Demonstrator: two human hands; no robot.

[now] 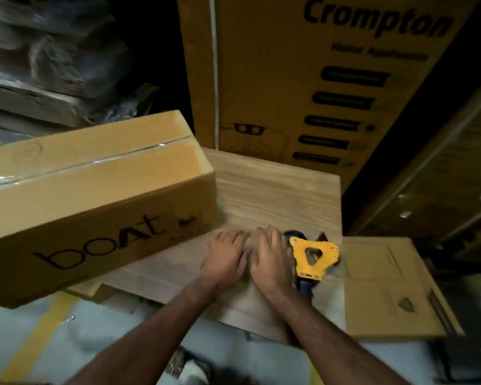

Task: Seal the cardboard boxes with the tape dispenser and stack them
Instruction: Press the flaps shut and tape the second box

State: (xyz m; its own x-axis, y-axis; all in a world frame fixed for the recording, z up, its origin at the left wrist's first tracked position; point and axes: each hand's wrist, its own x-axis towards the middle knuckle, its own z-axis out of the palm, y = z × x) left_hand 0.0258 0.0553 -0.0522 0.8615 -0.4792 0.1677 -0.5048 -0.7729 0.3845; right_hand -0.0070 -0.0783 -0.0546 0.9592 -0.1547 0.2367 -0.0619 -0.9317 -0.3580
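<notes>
A long cardboard box printed "boAt" lies at the left on a wood-grain surface, with clear tape running along its top seam. A yellow and black tape dispenser lies on the same surface at the right. My left hand and my right hand rest palm down side by side on the wood, fingers flat, holding nothing. The right hand lies directly left of the dispenser, at its edge, without gripping it. Motion blur softens the box.
A tall "Crompton" carton stands behind the surface. Flattened cardboard lies at the right, level with the dispenser. Plastic-wrapped stacks fill the far left. The grey floor below has a yellow line.
</notes>
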